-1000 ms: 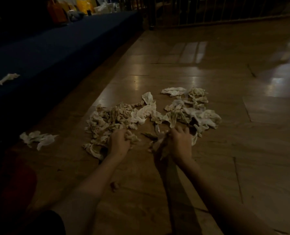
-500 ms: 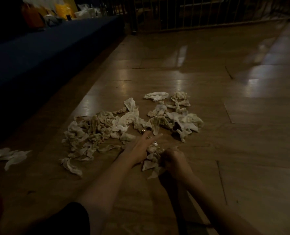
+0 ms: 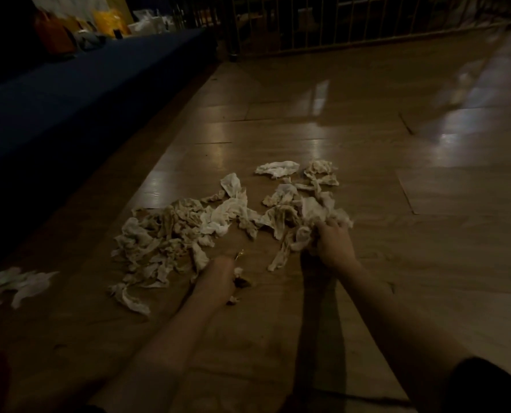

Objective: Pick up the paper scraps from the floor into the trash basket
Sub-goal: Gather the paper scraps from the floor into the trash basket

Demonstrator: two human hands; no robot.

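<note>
A: What lies nearest the camera?

B: Two bare forearms reach forward over a dim wooden floor; a dark sleeve shows at the lower right corner.

A: And the hands?

B: The left hand rests low on the floor at the near edge of the scraps, fingers curled in — small bits of paper show beside it, but whether it grips them I cannot tell; the right hand is closed around a bunch of crumpled paper at the right side of the heap, with a strip hanging down from it.

A: Where is the paper?

B: The paper scraps spread in a loose pile across the floor just beyond both hands, pale and creased; a separate small cluster of scraps lies well apart at the far left.

A: What sits farther away?

B: A dark blue mat runs along the left side; orange and yellow bags stand at its far end — and a barred railing crosses the back.
</note>
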